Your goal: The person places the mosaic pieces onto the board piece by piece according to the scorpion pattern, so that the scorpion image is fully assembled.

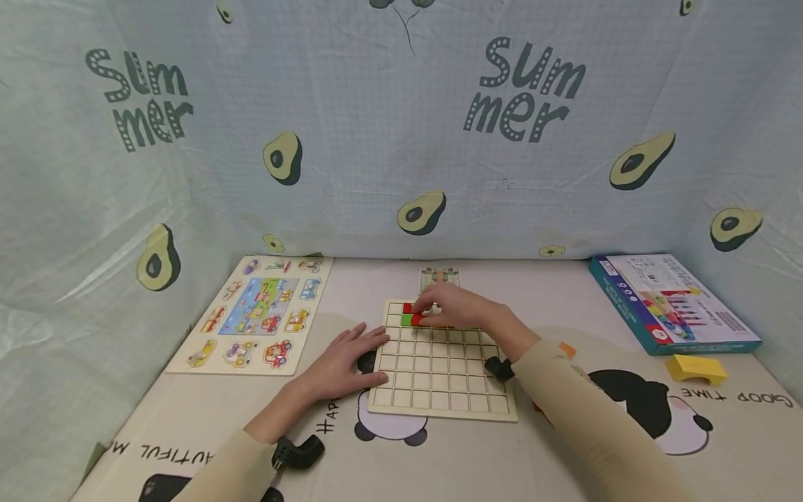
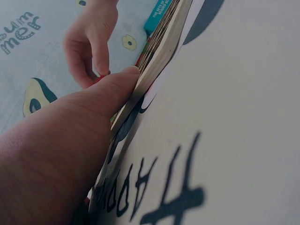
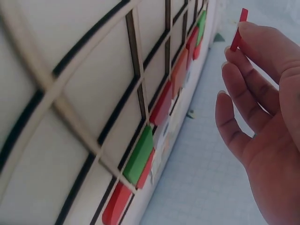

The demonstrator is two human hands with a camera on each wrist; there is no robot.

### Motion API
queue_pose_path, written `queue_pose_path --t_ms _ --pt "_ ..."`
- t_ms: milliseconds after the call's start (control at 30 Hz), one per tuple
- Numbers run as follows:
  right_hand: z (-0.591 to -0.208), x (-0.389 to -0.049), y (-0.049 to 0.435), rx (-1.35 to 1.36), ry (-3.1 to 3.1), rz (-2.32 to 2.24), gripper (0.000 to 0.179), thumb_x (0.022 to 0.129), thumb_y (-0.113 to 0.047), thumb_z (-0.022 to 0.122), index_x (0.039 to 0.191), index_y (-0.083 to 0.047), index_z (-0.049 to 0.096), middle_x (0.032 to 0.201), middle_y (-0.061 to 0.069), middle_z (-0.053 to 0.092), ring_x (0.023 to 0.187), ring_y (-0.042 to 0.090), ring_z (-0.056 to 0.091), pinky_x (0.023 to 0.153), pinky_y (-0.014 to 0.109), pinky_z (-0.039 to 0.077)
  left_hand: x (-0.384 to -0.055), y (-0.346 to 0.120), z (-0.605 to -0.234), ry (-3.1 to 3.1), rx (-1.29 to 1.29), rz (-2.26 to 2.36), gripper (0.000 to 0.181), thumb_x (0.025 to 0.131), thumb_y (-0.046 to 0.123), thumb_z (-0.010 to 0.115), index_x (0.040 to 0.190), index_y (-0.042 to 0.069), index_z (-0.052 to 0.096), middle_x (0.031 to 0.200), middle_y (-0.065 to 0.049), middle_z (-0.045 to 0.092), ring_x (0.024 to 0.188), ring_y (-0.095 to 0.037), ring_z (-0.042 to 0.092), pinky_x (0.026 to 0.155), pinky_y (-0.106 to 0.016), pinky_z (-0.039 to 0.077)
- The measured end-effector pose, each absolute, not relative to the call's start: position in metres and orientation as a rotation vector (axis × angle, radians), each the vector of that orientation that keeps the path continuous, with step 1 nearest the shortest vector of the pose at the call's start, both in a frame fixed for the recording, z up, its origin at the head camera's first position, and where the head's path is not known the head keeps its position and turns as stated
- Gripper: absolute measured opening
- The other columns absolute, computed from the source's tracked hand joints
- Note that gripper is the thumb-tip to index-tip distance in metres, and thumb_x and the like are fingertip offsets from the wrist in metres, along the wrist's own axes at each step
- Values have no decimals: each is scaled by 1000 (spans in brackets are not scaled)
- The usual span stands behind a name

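Observation:
A wooden grid board [image 1: 439,401] lies on the table in front of me. My right hand [image 1: 456,307] is over its far part and pinches a small red tile [image 3: 240,30] between thumb and index finger. Along the board's far rows sit a green tile [image 3: 139,157], a red tile [image 3: 161,105], an orange tile [image 3: 179,72] and other coloured tiles. My left hand [image 1: 343,362] rests at the board's left edge, fingers extended and thumb [image 2: 117,89] touching the rim. Just beyond the board is a small gridded pattern card [image 1: 429,279], partly covered by my right hand.
On the left lies a vehicle picture puzzle [image 1: 314,286]. A blue-edged box [image 1: 646,338] is at the back right, with a yellow arch block [image 1: 696,369] before it. An orange piece [image 1: 567,350] peeks out beside my right sleeve [image 1: 577,411]. Patterned cloth hangs behind.

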State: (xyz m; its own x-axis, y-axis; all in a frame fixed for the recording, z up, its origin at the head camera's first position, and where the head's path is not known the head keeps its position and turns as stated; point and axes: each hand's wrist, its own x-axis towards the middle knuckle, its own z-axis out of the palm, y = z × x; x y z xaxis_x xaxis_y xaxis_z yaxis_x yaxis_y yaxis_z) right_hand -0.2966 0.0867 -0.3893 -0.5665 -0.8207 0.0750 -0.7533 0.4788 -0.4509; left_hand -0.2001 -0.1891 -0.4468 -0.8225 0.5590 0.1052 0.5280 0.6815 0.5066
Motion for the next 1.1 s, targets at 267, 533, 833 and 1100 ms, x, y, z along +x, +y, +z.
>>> queue_pose_path --t_ms 267,533,833,1100 --pt "-398 -307 69 -1391 2553 -597 20 97 -16 71 114 -7 74 109 1 67 102 15 63 91 29 52 -201 -190 -448 2831 928 818 70 93 50 68 151 14 50 160 -4 38 151 -38 18 119 -58 13" --pt "-405 -312 55 -1390 2583 -525 21 97 -16 71 116 -7 73 111 2 68 102 16 64 92 31 52 -202 -189 -449 2834 925 815 70 93 50 67 151 14 50 160 -3 38 150 -38 18 119 -58 13" --pt "-402 -309 50 -1301 2638 -537 26 99 -9 65 125 -6 68 122 7 66 108 20 62 97 36 51 -201 -189 -446 2835 922 813 70 93 48 68 150 13 51 159 -5 38 150 -39 19 119 -58 14" --pt "-402 -310 51 -1290 2632 -530 13 96 -14 71 107 -7 73 104 0 65 92 14 59 85 30 52 -200 -189 -446 2834 925 816 69 93 48 69 150 13 51 159 -5 38 150 -39 19 119 -58 14"
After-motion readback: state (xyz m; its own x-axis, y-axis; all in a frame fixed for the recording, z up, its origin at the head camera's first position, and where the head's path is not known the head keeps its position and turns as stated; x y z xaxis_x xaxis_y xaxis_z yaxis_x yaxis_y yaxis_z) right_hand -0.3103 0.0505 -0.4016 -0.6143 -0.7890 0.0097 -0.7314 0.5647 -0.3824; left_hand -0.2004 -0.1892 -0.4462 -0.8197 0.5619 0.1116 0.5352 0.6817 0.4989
